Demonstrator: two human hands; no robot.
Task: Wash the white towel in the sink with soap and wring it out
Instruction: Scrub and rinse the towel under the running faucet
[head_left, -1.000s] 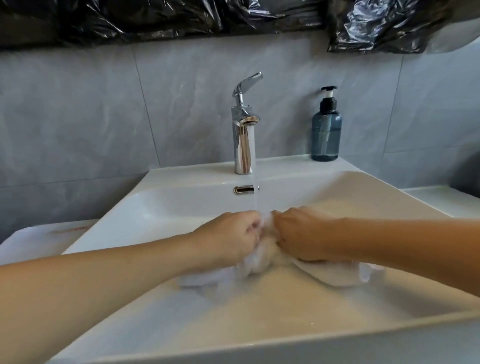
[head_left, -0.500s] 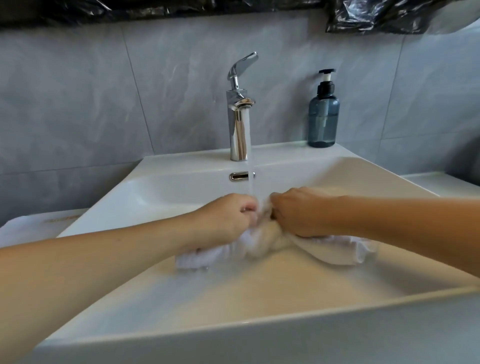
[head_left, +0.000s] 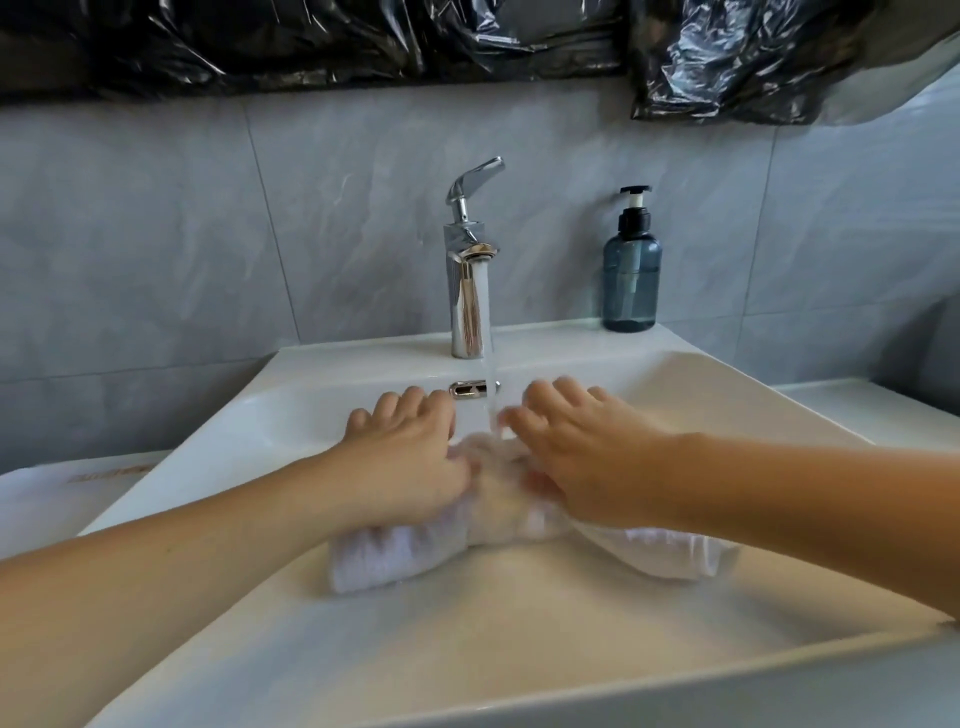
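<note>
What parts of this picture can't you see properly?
- Middle of the bunched white towel: head view, covered by the left hand and right hand.
- Drain of the white ceramic sink: hidden under towel and hands.
- Palms and thumbs: turned down, so any grip is unclear.
- Fingertips: motion-blurred.
- Print on the white box beside the sink: too blurred to read.
- Level in the blue-grey pump soap bottle: unclear.
</note>
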